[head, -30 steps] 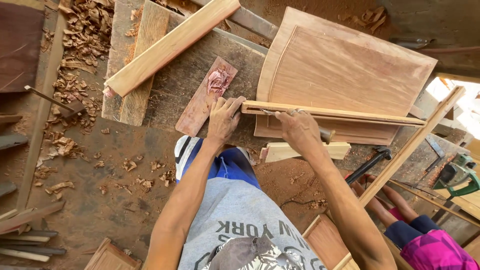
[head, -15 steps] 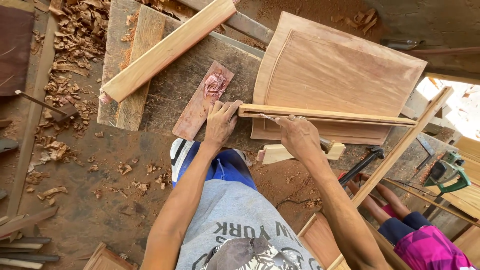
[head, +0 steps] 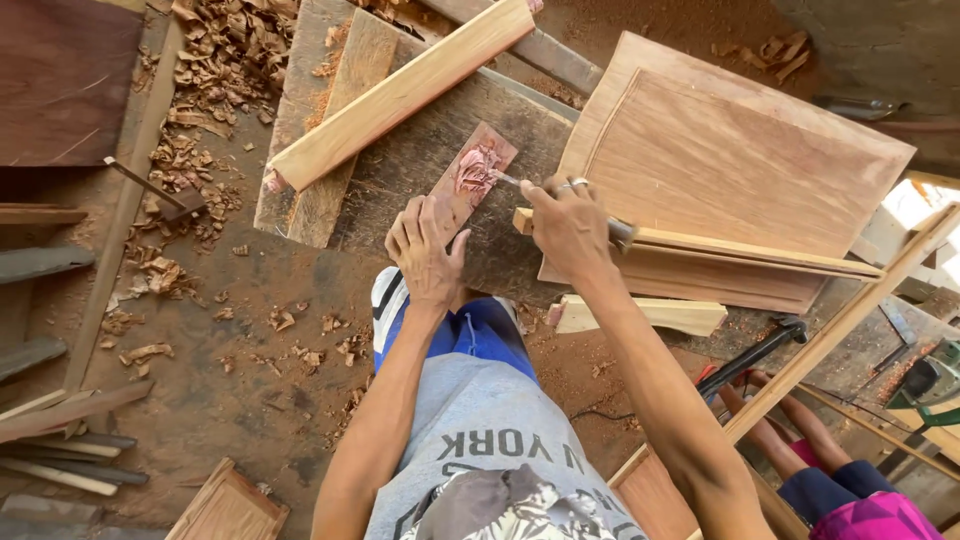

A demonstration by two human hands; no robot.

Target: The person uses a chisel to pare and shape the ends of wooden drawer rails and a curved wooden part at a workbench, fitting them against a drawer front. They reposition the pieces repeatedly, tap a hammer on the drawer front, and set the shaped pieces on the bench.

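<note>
A small reddish wood block with a carved patch at its far end lies on a grey workbench board. My left hand presses flat on the near end of that block. My right hand is closed around a metal chisel, whose tip touches the carved patch. A ring shows on a right-hand finger.
A long pale batten lies diagonally across the bench. Stacked wooden panels sit to the right. Wood shavings cover the ground at left, and a hammer lies there. Another person's legs are at lower right.
My right hand left the thin strip on the panels and now holds a chisel against the carved block. My left hand shifted onto the block's near end.
</note>
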